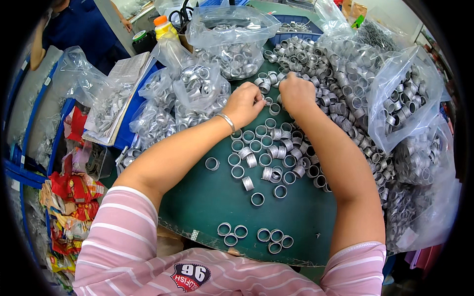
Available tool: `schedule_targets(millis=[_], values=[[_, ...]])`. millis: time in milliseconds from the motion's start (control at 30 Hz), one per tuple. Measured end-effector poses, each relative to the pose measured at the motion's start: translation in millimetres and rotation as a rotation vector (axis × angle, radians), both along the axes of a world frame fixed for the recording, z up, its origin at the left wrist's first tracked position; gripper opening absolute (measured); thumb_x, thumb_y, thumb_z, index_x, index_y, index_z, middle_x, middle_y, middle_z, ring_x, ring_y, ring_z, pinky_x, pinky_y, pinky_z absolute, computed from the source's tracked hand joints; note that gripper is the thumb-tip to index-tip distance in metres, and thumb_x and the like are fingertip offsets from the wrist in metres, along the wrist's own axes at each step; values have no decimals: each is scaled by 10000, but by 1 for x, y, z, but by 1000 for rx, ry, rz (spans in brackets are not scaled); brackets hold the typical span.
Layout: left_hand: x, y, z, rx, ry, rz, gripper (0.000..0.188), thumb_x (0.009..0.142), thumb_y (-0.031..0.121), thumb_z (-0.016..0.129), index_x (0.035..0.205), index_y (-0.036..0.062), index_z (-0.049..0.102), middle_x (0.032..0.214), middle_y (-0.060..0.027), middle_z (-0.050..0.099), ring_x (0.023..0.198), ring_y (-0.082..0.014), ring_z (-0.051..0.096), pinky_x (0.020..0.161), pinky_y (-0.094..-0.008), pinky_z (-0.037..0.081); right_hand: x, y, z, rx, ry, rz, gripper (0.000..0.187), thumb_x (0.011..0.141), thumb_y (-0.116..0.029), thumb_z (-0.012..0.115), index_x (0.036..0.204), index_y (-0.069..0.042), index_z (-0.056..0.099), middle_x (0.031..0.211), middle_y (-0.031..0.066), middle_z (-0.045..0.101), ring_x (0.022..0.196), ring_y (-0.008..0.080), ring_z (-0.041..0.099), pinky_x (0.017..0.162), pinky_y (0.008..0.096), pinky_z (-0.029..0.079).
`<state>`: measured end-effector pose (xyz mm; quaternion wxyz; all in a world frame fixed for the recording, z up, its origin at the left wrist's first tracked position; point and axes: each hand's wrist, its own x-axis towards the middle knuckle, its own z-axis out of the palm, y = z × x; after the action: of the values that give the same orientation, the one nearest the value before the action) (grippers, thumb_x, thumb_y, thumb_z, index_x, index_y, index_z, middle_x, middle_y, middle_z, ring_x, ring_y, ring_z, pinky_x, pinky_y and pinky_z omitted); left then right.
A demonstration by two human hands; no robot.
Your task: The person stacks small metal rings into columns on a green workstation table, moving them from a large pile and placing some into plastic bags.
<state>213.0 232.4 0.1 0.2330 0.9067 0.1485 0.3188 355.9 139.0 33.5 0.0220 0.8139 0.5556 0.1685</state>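
My left hand (244,104) is at the far side of the green table with its fingers curled in. At its thumb tip is a small grey metal ring (268,101); I cannot tell whether the fingers grip it. My right hand (296,93) is closed beside the near edge of a large heap of metal rings (323,81), and whatever is inside it is hidden. Between my forearms many loose rings (264,159) are scattered, some upright and some on their sides. Close to my body lie two small groups of rings, a left one (230,240) and a right one (274,247).
Clear plastic bags of rings stand at the back (232,54), left (195,93) and right (402,98). Left of them are a blue bin (129,126) with papers and a bottle with an orange cap (165,29). A person in dark blue (81,32) stands at the far left.
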Motion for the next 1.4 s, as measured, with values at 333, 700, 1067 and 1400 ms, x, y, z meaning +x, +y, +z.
schedule_targets(millis=[333, 700, 1067, 1400], values=[[8, 3, 23, -338, 25, 135, 193, 759, -3, 483, 931, -9, 570, 914, -198, 610, 889, -347, 592, 789, -385, 471, 49, -34, -3, 594, 1320, 19, 154, 820, -153, 539, 821, -48, 651, 973, 81, 641, 680, 166, 618, 500, 284, 451], [30, 9, -7, -8, 70, 34, 429, 744, -104, 418, 1133, 37, 532, 1083, -172, 597, 992, -347, 576, 836, -394, 461, 49, 16, 8, 408, 1050, 26, 224, 745, -176, 635, 930, -49, 650, 924, 157, 662, 774, 270, 646, 612, 350, 491], [27, 25, 14, 26, 83, 60, 225, 758, -14, 456, 917, -5, 615, 896, -191, 625, 894, -355, 590, 792, -396, 470, 31, 63, 2, 36, 390, -99, 216, 776, -147, 582, 957, -61, 664, 1045, 201, 633, 998, 339, 614, 833, 420, 497], [37, 21, 3, 9, 190, 54, 348, 714, -72, 471, 1023, 1, 614, 1067, -194, 595, 1006, -342, 571, 872, -392, 456, 54, 9, 25, 613, 1463, -27, 275, 736, -272, 752, 855, -49, 643, 775, 38, 623, 591, 117, 545, 497, 276, 424]])
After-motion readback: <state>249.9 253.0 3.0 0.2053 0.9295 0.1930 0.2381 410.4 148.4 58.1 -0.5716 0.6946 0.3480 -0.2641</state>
